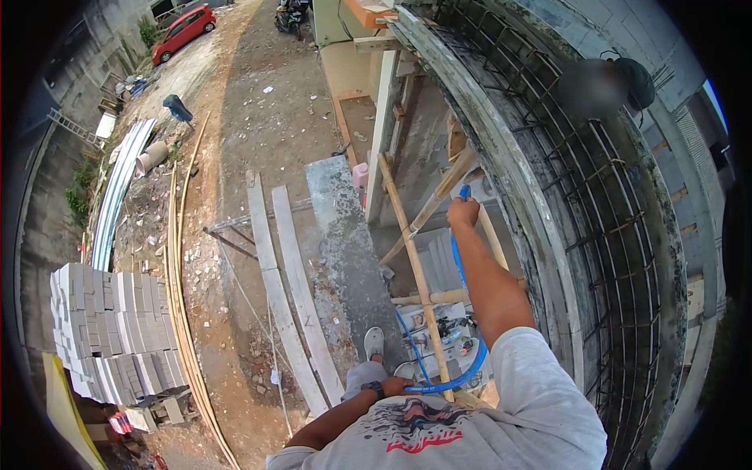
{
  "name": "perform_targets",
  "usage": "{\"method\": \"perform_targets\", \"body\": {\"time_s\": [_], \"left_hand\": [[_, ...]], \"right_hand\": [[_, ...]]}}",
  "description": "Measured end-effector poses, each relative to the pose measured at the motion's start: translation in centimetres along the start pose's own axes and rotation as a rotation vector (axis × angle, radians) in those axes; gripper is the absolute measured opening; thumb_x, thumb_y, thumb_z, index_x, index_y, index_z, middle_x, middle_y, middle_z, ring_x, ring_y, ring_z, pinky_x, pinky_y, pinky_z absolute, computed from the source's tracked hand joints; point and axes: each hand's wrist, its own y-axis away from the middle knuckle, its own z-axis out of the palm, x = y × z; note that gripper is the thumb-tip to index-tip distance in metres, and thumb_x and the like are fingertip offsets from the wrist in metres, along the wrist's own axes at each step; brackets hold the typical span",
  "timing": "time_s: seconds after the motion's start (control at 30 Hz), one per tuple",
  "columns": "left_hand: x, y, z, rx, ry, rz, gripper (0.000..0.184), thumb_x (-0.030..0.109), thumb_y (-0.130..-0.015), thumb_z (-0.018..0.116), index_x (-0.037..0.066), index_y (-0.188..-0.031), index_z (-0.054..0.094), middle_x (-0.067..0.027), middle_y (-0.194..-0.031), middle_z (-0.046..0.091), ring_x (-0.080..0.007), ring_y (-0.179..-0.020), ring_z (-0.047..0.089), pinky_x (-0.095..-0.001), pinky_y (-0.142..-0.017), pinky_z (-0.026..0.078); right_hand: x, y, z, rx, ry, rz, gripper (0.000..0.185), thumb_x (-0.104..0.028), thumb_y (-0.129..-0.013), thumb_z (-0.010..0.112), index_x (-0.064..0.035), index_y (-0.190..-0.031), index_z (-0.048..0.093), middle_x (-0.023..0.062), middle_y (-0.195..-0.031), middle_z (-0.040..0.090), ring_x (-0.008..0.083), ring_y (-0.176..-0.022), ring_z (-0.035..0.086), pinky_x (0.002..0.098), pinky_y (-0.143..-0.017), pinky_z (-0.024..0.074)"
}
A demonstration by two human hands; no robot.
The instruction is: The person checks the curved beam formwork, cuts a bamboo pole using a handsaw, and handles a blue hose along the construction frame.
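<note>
A blue hose [446,385] runs in a curve between my two hands. My right hand [464,211], at the end of an outstretched arm, is closed around the hose near its upper end. Close to my body, my left hand [395,386] grips the same hose low down; a dark watch is on that wrist. Part of the hose hangs below the left hand, and the rest of it drops out of sight. A bamboo pole [413,258] slants past between my hands. Under my shoe [374,343] lies a grey scaffold board [345,227].
A concrete beam edge [501,141] with a rebar cage [619,219] curves along the right, where another person [599,88] is at the far side. Two narrow planks [291,290] lie left of my board. Far below are stacked blocks [110,321], bamboo poles [178,313] and a red car [183,33].
</note>
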Motion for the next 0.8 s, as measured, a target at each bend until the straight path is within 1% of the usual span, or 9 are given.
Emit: {"method": "perform_targets", "body": {"time_s": [0.1,0.17,0.27,0.37,0.47,0.57,0.63,0.73,0.8], "left_hand": [[-0.2,-0.3,-0.6,-0.008,0.022,-0.004,0.052,0.059,-0.088,0.062,0.009,-0.101,0.068,-0.0188,-0.094,0.068,-0.0382,-0.087,0.066,-0.046,-0.075,0.05],[-0.4,-0.6,-1.0,-0.075,-0.017,-0.045,0.051,0.057,-0.088,0.063,0.009,-0.103,0.067,-0.0186,-0.096,0.069,-0.0382,-0.089,0.066,-0.0455,-0.077,0.05],[-1.1,-1.3,-1.4,-0.091,0.042,-0.016,0.047,0.053,-0.088,0.065,0.01,-0.105,0.067,-0.0183,-0.098,0.069,-0.0374,-0.092,0.066,-0.0453,-0.079,0.05],[-1.1,-2.1,-1.8,-0.127,-0.015,-0.06,0.044,0.05,-0.088,0.065,0.009,-0.105,0.068,-0.0176,-0.098,0.069,-0.0362,-0.094,0.066,-0.0451,-0.08,0.05],[-1.2,-2.5,-2.3,-0.154,-0.039,-0.021,0.042,0.048,-0.088,0.065,0.01,-0.105,0.068,-0.0177,-0.099,0.069,-0.0359,-0.094,0.066,-0.0449,-0.08,0.05],[-2.8,-2.9,-1.5,-0.113,-0.031,0.011,0.042,0.048,-0.088,0.064,0.01,-0.104,0.068,-0.0179,-0.097,0.069,-0.0359,-0.093,0.066,-0.0447,-0.08,0.05],[-3.3,-3.0,-1.5,-0.104,-0.001,0.029,0.042,0.049,-0.088,0.064,0.01,-0.104,0.067,-0.0181,-0.095,0.069,-0.0364,-0.091,0.067,-0.0452,-0.078,0.051],[-3.2,-2.3,-1.8,-0.088,-0.017,0.005,0.042,0.048,-0.087,0.067,0.009,-0.103,0.068,-0.0179,-0.094,0.069,-0.0361,-0.09,0.067,-0.0447,-0.077,0.051],[-0.5,-1.0,-3.7,-0.075,-0.037,-0.024,0.041,0.046,-0.086,0.068,0.009,-0.102,0.068,-0.0178,-0.095,0.069,-0.0356,-0.09,0.068,-0.044,-0.077,0.051]], "right_hand": [[-0.5,-1.2,-1.2,-0.234,0.26,0.084,0.02,-0.02,-0.092,0.056,0.0001,-0.093,0.059,0.0143,-0.068,0.064,0.0256,-0.05,0.061,0.0369,-0.046,0.048],[-4.9,3.8,-3.5,-0.484,0.428,0.249,0.022,-0.021,-0.091,0.057,-0.0006,-0.1,0.061,0.019,-0.081,0.07,0.0311,-0.065,0.069,0.0398,-0.057,0.0551],[-9.4,10.7,-6.0,-0.393,0.653,0.116,0.038,-0.023,-0.089,0.059,0.0034,-0.117,0.059,0.0263,-0.12,0.064,0.0388,-0.114,0.063,0.0464,-0.096,0.05],[-8.8,9.6,-6.9,-0.421,0.706,0.124,0.039,-0.025,-0.089,0.059,0.0011,-0.119,0.058,0.0236,-0.122,0.064,0.0386,-0.114,0.063,0.0472,-0.097,0.0499],[-8.1,7.6,-8.4,-0.308,0.693,0.127,0.034,-0.022,-0.089,0.059,-0.0004,-0.114,0.063,0.0248,-0.118,0.065,0.0407,-0.112,0.063,0.0483,-0.096,0.0494],[-6.0,4.7,-9.4,-0.248,0.745,0.071,0.036,-0.022,-0.088,0.06,0.0022,-0.114,0.061,0.0252,-0.117,0.066,0.0406,-0.111,0.063,0.0485,-0.095,0.0497],[-6.0,3.8,-9.8,-0.232,0.766,0.072,0.039,-0.021,-0.087,0.059,0.0057,-0.115,0.057,0.0281,-0.116,0.065,0.0412,-0.11,0.063,0.0489,-0.095,0.05],[-5.1,3.1,-9.8,-0.271,0.813,0.038,0.041,-0.021,-0.088,0.058,0.0068,-0.118,0.053,0.0298,-0.116,0.064,0.0418,-0.11,0.063,0.0492,-0.094,0.05],[-3.3,2.4,-9.6,-0.329,0.819,0.014,0.042,-0.021,-0.088,0.057,0.0076,-0.119,0.052,0.0309,-0.116,0.063,0.0419,-0.11,0.063,0.0495,-0.095,0.0496]]}}
